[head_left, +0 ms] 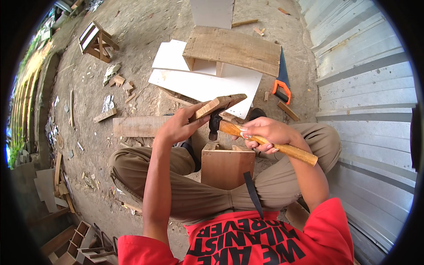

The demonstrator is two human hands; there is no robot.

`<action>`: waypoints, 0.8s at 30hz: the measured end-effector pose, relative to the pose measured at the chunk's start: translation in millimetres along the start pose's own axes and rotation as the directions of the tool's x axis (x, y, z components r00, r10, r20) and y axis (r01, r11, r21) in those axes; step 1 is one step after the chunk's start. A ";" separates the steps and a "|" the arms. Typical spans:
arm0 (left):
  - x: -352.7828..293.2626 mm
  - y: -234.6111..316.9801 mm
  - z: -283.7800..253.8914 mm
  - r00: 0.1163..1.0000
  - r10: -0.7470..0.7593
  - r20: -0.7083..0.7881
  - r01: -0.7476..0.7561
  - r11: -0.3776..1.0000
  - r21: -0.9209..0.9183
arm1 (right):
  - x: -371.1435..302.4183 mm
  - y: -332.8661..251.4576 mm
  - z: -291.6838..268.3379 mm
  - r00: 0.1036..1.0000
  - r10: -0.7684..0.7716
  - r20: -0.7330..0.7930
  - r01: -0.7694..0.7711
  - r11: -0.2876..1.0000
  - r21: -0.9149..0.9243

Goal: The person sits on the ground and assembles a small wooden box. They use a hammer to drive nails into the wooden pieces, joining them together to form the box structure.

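Note:
My left hand [180, 124] is closed round the near end of a short wooden board [217, 105], held up tilted in front of me. In my right hand [270, 132] is a hammer, gripped partway along its wooden handle [297, 153]. The dark hammer head [214, 125] is right at the board's underside; whether it touches or hooks a nail there I cannot make out. Below both hands, between my legs, stands a brown wooden box [227, 168] with a dark strap [252, 194] lying against its right side.
Ahead lie white panels [203, 86] with a wooden box frame [236, 49] on top. A handsaw with an orange handle [282, 91] rests to their right. Corrugated metal sheeting [366, 88] walls the right side. A small wooden stool [98, 42] stands far left; wood scraps [105, 115] litter the ground.

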State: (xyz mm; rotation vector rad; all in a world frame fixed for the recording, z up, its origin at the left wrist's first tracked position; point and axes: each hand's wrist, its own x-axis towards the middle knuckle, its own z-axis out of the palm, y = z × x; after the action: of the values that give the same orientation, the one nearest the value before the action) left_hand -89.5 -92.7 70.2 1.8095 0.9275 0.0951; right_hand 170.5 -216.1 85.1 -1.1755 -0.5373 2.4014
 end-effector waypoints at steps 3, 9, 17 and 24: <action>1.5 -1.6 2.6 1.000 0.002 0.004 -0.002 1.000 0.020 | -2.1 -0.5 0.1 1.000 0.011 -0.014 -0.011 1.000 0.014; 4.9 -33.3 2.6 0.971 0.198 0.136 -0.144 0.933 -0.331 | -7.8 2.5 4.2 0.998 0.019 -0.056 -0.024 0.995 -0.092; 24.1 -65.2 9.8 0.941 0.018 0.337 0.110 0.928 -0.357 | -21.0 -5.9 6.5 0.995 -0.025 -0.099 0.007 0.984 -0.179; 24.1 -66.1 16.0 0.986 -0.004 0.166 0.041 0.975 -0.220 | -21.4 -1.4 4.4 0.994 -0.082 -0.071 0.075 0.993 -0.086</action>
State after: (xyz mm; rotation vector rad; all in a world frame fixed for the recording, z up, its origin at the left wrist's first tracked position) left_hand -101.2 -80.0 0.1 1.5730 0.7868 0.0329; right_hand 179.2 -226.7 102.2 -1.2493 -0.6534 2.2795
